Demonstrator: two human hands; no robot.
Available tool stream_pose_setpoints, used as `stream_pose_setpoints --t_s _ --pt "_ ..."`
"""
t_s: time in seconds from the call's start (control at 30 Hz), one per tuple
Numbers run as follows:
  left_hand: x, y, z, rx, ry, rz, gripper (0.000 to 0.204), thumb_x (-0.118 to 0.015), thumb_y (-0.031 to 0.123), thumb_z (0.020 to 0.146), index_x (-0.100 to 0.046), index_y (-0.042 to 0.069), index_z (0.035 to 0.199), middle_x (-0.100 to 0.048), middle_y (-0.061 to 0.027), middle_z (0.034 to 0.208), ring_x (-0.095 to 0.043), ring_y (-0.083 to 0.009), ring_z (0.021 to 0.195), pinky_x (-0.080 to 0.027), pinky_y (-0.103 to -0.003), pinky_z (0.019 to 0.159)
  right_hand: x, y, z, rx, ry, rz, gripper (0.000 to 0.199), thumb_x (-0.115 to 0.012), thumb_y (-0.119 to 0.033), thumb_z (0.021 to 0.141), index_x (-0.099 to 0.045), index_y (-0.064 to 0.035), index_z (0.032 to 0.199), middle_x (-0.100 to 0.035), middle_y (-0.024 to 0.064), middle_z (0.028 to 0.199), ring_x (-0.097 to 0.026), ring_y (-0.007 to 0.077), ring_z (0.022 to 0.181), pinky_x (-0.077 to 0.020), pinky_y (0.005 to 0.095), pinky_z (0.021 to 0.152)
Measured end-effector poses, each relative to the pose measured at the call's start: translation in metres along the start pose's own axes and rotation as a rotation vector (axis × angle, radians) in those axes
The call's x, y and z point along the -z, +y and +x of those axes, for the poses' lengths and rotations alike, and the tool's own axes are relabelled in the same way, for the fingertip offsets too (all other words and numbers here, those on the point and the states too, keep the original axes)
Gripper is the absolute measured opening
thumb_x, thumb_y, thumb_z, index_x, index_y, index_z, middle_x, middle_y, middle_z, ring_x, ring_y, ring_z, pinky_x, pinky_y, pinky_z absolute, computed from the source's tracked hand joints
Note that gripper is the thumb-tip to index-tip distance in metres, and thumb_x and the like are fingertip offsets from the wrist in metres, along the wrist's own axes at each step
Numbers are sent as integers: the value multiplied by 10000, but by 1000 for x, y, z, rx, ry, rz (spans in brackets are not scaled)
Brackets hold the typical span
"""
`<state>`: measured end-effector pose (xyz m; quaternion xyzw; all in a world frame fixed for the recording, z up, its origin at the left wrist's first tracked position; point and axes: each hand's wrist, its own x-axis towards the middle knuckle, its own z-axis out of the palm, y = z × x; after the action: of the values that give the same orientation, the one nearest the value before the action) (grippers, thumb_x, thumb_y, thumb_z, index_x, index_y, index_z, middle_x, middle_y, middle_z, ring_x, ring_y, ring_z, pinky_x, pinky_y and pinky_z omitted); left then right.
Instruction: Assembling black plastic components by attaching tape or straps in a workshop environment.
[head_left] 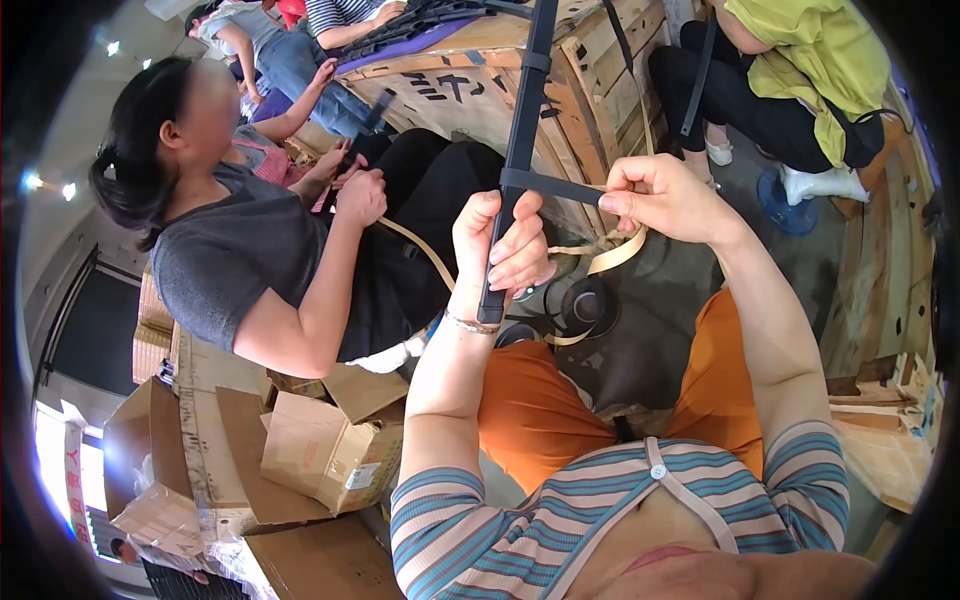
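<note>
My left hand (505, 245) is closed around the lower part of a long, narrow black bar (527, 110), which slants up to the top edge of the view. Around the bar, just above my left fingers, passes a dark grey flat strap (560, 187). Its free end reaches to my right hand (665, 200), where thumb and fingers pinch it. Higher up, a second dark band (537, 61) circles the bar. A tan strip (620, 258) loops down below my right hand; whether my fingers touch it I cannot tell.
A large wooden crate (500, 95) stands ahead. At my left sits a person in a dark grey shirt (235, 240), working with both hands. Open cardboard boxes (315, 450) lie at lower left. Coiled black strap (588, 305) rests on the floor. A person in yellow (815, 70) sits at far right.
</note>
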<state>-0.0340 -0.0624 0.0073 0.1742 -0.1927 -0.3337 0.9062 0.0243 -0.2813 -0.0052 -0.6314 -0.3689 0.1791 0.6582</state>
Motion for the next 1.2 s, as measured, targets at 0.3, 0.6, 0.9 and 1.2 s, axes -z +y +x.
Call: stream_pose_setpoints --t_s 0.3,0.6,0.9,1.2 --pt "8 1 -1 74 158 292 269 -435 267 817 -504 9 781 -397 -27 410 -365 -168 288 -300 -290 355 2 12 5 -1 1 -71 192 -597 -164 855 -540 -11 754 -507 -23 637 -505 51 583 -421 207 515" --pt "15 5 -1 -41 347 599 273 -412 215 853 -526 -29 896 -446 -72 455 -394 -158 315 -337 -254 327 8 14 6 -5 -24 -47 193 -598 -174 854 -550 -13 758 -520 -21 635 -516 49 590 -433 205 543" --pt "25 9 -2 -207 449 797 309 -485 219 896 -440 -28 1076 -560 -155 668 -433 -135 337 -326 -211 300 10 23 9 -62 -77 -171 159 -600 -128 840 -538 -22 740 -518 -28 639 -499 42 595 -414 210 546" --pt "12 -3 3 -189 476 926 276 -463 217 917 -468 -5 1081 -547 -122 667 -435 -112 382 -328 -192 346 -5 34 16 -3 -140 42 126 -608 -105 827 -513 -25 849 -512 -9 835 -477 58 767 -391 209 680"
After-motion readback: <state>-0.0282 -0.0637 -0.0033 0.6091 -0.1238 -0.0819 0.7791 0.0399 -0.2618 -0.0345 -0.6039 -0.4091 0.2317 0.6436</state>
